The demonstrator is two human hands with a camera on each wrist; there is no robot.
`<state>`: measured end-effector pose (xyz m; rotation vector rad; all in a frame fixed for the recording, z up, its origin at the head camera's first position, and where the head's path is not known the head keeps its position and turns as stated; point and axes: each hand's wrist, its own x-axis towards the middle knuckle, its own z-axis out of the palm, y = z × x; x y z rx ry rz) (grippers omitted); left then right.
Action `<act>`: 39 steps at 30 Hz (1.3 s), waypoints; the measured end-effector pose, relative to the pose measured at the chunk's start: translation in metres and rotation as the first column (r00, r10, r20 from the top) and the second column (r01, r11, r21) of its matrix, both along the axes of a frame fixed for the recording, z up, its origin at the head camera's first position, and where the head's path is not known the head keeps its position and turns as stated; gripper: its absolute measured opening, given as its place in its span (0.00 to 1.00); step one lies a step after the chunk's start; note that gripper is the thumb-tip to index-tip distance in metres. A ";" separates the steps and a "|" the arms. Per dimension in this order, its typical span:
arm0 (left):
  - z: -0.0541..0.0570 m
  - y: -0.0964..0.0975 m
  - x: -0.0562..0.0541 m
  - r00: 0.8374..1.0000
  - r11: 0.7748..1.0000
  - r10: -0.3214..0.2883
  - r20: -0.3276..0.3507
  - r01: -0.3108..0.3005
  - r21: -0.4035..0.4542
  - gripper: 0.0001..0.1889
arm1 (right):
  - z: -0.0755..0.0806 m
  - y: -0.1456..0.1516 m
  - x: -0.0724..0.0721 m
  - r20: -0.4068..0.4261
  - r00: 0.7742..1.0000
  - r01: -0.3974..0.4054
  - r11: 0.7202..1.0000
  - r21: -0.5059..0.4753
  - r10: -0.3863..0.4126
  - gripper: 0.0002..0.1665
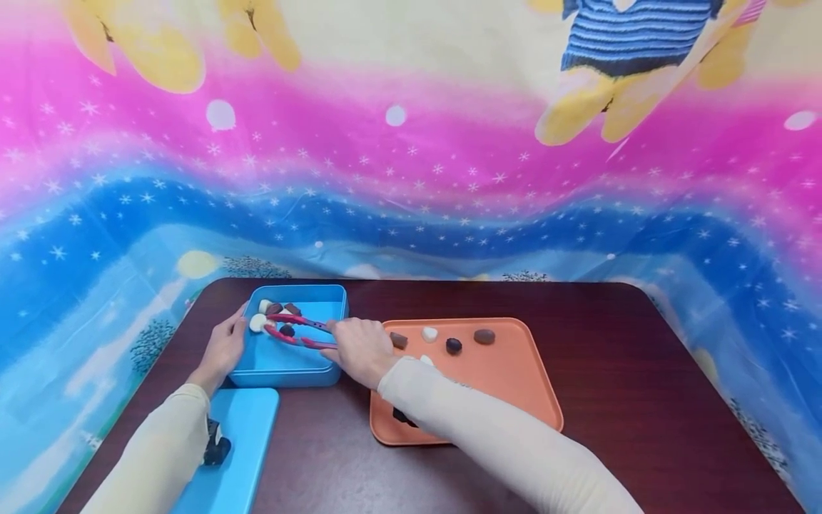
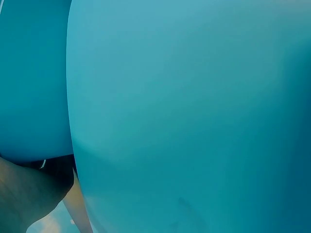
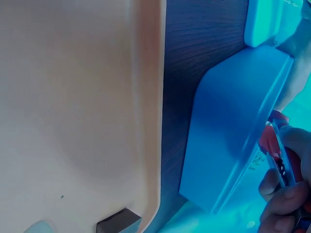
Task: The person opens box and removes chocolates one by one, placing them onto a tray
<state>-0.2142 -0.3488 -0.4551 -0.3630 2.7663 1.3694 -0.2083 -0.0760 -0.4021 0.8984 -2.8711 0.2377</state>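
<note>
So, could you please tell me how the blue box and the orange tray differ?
The blue box is deep-walled; the orange tray is shallow. The tray is wider than the box. Red tongs reach into the box, not the tray. Both rest on the table and hold small pieces.

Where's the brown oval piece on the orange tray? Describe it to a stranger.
On the dark table, right of the blue box, sits an orange tray. Near its far edge, the brown oval piece is rightmost, its rounded shape unlike the angular brown block.
</note>
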 end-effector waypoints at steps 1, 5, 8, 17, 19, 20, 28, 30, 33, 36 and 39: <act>0.000 0.000 0.000 1.000 1.000 0.000 0.001 0.000 -0.001 0.29 | 0.001 0.001 0.000 0.006 1.000 0.001 1.000 -0.005 -0.001 0.25; 0.000 0.000 0.000 1.000 1.000 -0.011 0.003 0.011 0.000 0.30 | 0.003 0.006 0.002 0.063 0.998 0.021 0.999 -0.036 -0.018 0.27; 0.000 -0.001 0.001 1.000 1.000 -0.014 -0.005 0.014 0.004 0.30 | 0.004 0.010 0.003 0.104 0.994 0.027 0.997 -0.066 -0.020 0.29; 0.000 0.000 0.002 1.000 1.000 -0.002 -0.019 0.002 0.007 0.29 | 0.006 0.022 0.012 0.115 0.993 0.008 0.994 -0.108 0.005 0.28; 0.000 0.000 0.002 1.000 1.000 -0.006 -0.015 0.006 0.011 0.29 | 0.006 0.026 0.014 0.119 0.993 0.010 0.994 -0.111 0.003 0.28; 0.001 0.000 0.002 1.000 1.000 -0.010 -0.014 0.010 0.011 0.29 | 0.007 0.028 0.015 0.124 0.992 0.015 0.993 -0.114 -0.001 0.28; 0.002 0.000 0.004 0.999 0.999 -0.033 -0.025 0.033 0.001 0.30 | 0.013 0.043 0.020 0.141 0.990 0.019 0.988 -0.156 0.004 0.28; 0.001 0.000 0.003 0.999 0.999 -0.032 -0.022 0.033 0.003 0.30 | 0.015 0.047 0.021 0.144 0.989 0.017 0.985 -0.170 0.008 0.27; 0.001 0.001 0.002 0.999 1.000 -0.026 -0.019 0.026 0.007 0.30 | 0.019 0.055 0.024 0.143 0.990 0.018 0.984 -0.179 0.008 0.27; 0.001 0.000 0.003 0.999 1.000 -0.030 -0.021 0.030 0.005 0.30 | 0.021 0.064 0.027 0.153 0.988 0.018 0.981 -0.195 0.013 0.27; 0.001 0.000 0.002 0.999 0.999 -0.040 -0.022 0.040 0.006 0.30 | 0.023 0.075 0.030 0.167 0.986 0.021 0.977 -0.214 0.015 0.25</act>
